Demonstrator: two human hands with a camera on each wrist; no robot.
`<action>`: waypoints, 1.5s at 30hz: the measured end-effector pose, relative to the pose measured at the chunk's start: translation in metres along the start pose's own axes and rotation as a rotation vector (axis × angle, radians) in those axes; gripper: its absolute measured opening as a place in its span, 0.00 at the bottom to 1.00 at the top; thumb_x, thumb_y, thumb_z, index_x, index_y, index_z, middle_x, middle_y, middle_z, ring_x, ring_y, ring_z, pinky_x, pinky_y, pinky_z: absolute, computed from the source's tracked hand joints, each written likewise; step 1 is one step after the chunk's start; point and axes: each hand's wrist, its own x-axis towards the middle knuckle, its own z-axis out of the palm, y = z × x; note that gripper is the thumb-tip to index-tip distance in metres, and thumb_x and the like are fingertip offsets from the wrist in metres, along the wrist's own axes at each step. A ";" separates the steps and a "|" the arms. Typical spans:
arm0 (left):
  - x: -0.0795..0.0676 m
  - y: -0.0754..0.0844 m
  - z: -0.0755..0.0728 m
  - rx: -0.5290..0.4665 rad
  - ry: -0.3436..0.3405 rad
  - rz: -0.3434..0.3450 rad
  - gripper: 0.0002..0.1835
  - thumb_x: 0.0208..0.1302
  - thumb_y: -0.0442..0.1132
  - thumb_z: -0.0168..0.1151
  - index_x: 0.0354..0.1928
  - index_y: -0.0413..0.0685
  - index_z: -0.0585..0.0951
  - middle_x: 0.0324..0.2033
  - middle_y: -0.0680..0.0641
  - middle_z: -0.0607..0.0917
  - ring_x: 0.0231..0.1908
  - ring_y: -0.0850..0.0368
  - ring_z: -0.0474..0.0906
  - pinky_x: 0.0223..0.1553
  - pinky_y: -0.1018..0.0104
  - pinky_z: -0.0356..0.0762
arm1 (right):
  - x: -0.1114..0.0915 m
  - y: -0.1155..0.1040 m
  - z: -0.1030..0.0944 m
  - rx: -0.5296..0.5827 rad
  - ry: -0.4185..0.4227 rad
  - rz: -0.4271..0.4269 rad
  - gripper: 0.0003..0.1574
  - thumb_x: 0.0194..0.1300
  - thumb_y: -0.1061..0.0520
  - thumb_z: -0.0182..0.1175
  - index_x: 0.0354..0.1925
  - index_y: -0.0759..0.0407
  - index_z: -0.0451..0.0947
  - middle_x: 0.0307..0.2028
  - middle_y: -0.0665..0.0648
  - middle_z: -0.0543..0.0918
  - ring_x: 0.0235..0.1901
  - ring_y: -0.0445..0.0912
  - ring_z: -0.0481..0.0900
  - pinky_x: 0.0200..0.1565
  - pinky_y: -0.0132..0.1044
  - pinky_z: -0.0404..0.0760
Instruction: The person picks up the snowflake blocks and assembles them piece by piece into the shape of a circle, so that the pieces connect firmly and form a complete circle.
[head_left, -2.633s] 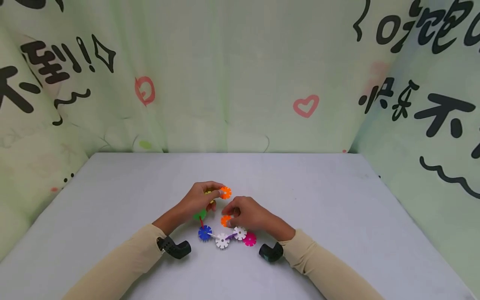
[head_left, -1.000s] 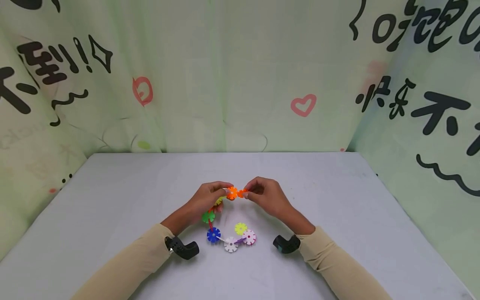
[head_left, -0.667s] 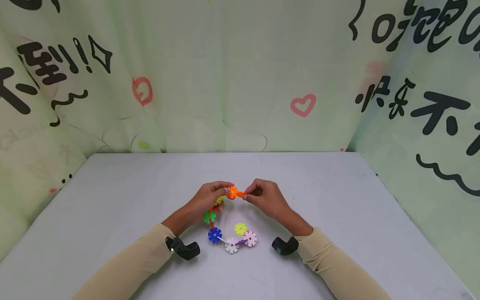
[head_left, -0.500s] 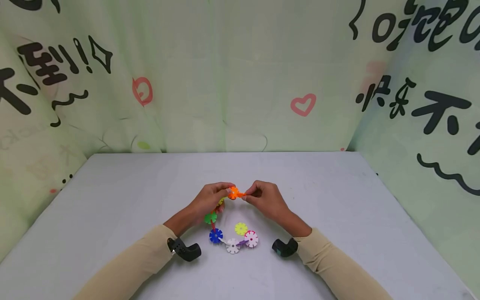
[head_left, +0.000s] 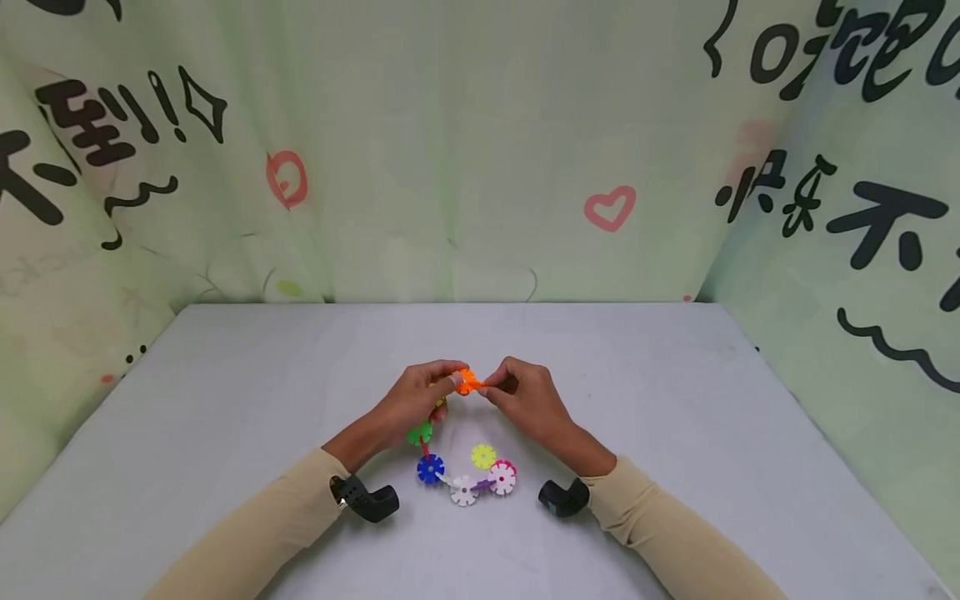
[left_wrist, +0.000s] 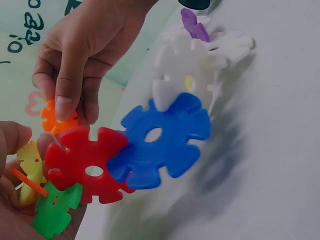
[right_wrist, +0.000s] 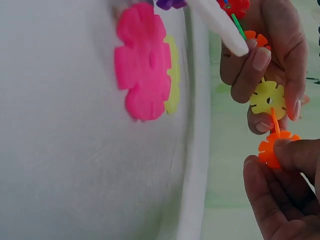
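My left hand (head_left: 412, 400) holds a chain of interlocking plastic snowflake discs near its yellow disc (right_wrist: 268, 98). From there the chain runs through a green disc (head_left: 420, 432), a red disc (left_wrist: 90, 165) and a blue disc (head_left: 431, 469) to white discs (head_left: 463, 492) and a purple disc (head_left: 483, 485). My right hand (head_left: 528, 400) pinches an orange disc (right_wrist: 270, 149) between thumb and fingers. In the right wrist view that disc overlaps another orange disc (right_wrist: 275, 120), seen edge-on beside the yellow one. Fingers partly cover both held parts.
A pink disc (right_wrist: 142, 62) and a yellow-green disc (head_left: 483, 456) lie on the white table (head_left: 637, 375) beside the chain's end. Printed curtains (head_left: 480, 150) enclose the table at the back and sides. Each wrist wears a black camera (head_left: 367, 500).
My right hand has carried its orange disc from near the loose discs up to the chain's orange end. The gap between the hands has since narrowed slightly. My left hand keeps its hold.
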 end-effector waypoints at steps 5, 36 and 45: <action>-0.001 0.003 -0.003 -0.016 0.012 -0.023 0.16 0.72 0.39 0.55 0.59 0.49 0.79 0.41 0.39 0.81 0.19 0.56 0.69 0.23 0.67 0.70 | -0.001 0.001 -0.003 0.035 -0.075 0.055 0.08 0.57 0.66 0.70 0.33 0.62 0.78 0.30 0.52 0.83 0.30 0.43 0.81 0.36 0.33 0.81; 0.001 0.004 -0.006 -0.084 -0.041 -0.028 0.16 0.72 0.39 0.55 0.54 0.35 0.77 0.33 0.45 0.86 0.25 0.56 0.78 0.27 0.67 0.73 | -0.014 0.003 -0.008 -0.091 -0.666 0.040 0.13 0.55 0.67 0.70 0.42 0.60 0.85 0.35 0.48 0.80 0.29 0.41 0.74 0.35 0.32 0.78; 0.002 -0.003 -0.007 -0.071 0.000 -0.050 0.19 0.71 0.49 0.57 0.47 0.38 0.78 0.32 0.43 0.87 0.25 0.53 0.81 0.34 0.64 0.72 | -0.015 0.003 -0.006 -0.155 -0.656 0.057 0.15 0.59 0.74 0.59 0.37 0.57 0.83 0.33 0.47 0.77 0.34 0.44 0.73 0.38 0.34 0.77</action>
